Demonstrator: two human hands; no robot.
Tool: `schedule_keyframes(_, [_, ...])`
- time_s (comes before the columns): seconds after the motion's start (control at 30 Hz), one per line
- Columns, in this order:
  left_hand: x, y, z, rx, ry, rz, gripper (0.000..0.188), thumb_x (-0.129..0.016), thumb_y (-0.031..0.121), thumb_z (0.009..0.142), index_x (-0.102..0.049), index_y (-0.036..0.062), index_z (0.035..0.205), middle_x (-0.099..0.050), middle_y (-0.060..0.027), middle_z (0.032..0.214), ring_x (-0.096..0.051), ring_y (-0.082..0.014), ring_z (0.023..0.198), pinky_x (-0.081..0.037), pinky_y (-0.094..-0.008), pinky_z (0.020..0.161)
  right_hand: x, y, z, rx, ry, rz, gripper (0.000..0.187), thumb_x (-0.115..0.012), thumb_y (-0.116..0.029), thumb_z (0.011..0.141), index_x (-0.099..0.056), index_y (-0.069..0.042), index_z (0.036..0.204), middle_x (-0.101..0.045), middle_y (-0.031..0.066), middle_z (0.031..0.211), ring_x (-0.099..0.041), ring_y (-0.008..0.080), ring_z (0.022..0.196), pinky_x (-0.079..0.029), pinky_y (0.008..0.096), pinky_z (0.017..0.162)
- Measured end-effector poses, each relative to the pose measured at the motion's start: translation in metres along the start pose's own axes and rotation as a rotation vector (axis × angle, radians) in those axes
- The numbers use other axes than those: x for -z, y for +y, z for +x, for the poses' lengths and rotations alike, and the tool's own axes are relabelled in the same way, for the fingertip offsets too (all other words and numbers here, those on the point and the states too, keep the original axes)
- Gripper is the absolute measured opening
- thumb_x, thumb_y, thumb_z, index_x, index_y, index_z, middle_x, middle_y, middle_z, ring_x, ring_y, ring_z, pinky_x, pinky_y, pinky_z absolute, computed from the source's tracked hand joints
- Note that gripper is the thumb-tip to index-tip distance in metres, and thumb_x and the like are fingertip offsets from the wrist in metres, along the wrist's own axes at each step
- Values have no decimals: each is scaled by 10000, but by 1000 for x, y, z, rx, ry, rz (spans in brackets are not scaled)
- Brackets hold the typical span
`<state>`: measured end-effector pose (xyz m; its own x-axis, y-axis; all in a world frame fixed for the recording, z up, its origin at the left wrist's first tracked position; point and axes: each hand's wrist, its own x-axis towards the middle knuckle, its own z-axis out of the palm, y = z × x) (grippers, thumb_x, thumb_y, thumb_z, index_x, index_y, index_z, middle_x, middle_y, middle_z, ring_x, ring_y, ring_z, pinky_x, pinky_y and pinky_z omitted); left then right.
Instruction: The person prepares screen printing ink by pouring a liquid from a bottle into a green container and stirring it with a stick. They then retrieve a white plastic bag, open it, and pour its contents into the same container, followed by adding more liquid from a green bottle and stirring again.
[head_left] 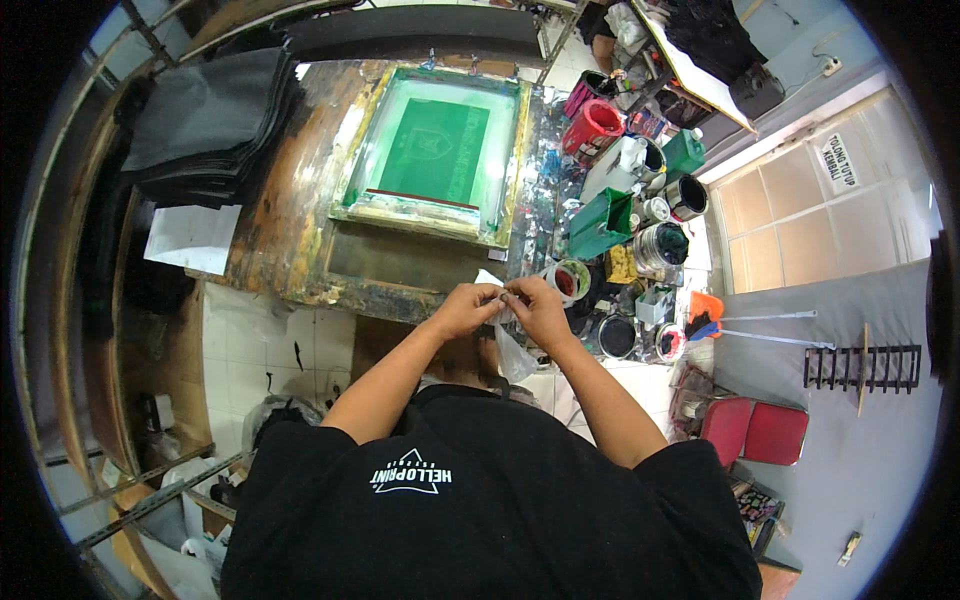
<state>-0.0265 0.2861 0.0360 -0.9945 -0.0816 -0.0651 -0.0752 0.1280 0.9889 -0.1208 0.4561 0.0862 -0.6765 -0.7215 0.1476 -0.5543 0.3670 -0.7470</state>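
Note:
Both hands meet in front of me at the near edge of the worktable. My left hand (468,310) and my right hand (541,312) pinch the gathered top of a clear plastic bag (515,358), which hangs down between my forearms. Whatever the bag holds is too small to make out. A tub with red and green residue (568,281) stands just beyond my right hand. Ahead on the table lies a screen printing frame (515,190) with green mesh (445,150). A brown strip, perhaps a squeegee blade (420,199), rests across its near end.
Black sheets (215,110) are stacked at the table's left, over a white sheet (190,238). Paint cans and a green container (600,222) crowd the right, with a red bucket (594,128) behind. A red folding chair (757,432) stands by the right wall. Metal shelving (120,520) runs along the left.

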Motion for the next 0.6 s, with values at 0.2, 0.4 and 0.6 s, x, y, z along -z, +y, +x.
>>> schedule_keyframes(0.2, [0,3,2,-65,5,276,231,-670,173,939,-723,3,1087,-733,-209,936,-719,-243,833,-531,-382,766,13,3,5,340,-140,-313,93,-688,-111,861,-650,-64,932,-611,137,851,-649,372,799,-519,472,686])
schedule_keyframes(0.4, [-13,11,1,-118,93,263,282,-689,166,912,-718,37,1161,-728,-193,1124,-698,-356,1047,-524,-419,931,21,-7,7,281,-232,-468,120,-645,-126,874,-566,-47,916,-584,132,870,-646,342,844,-525,457,721])
schedule_keyframes(0.6, [-28,-8,5,-269,161,262,286,-678,109,910,-692,39,1187,-696,-173,1231,-638,-364,1167,-434,-479,1084,29,-16,5,190,-227,-451,124,-590,-94,882,-574,-32,989,-617,169,942,-646,379,951,-529,479,801])
